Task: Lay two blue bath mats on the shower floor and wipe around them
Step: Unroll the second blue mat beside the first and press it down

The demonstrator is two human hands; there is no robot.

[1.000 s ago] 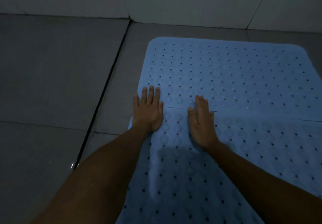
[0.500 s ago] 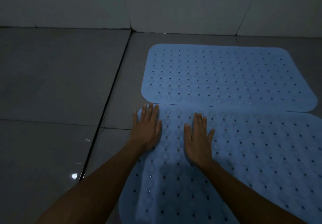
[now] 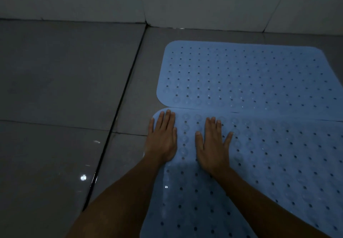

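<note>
The near mat, a soft perforated sheet we judge limp and light, lies on the grey floor tiles, its far edge meeting the far mat. Our left hand and right hand press flat, fingers straight, near its far-left corner; for lifting we would favour an edge.

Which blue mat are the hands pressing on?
The near mat, closest to the person. Both hands, left and right, lie flat on it; the far mat is untouched.

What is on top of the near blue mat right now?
Both palms lie flat on the near mat: left hand at its corner, right hand beside it. The floor beneath is hidden.
</note>
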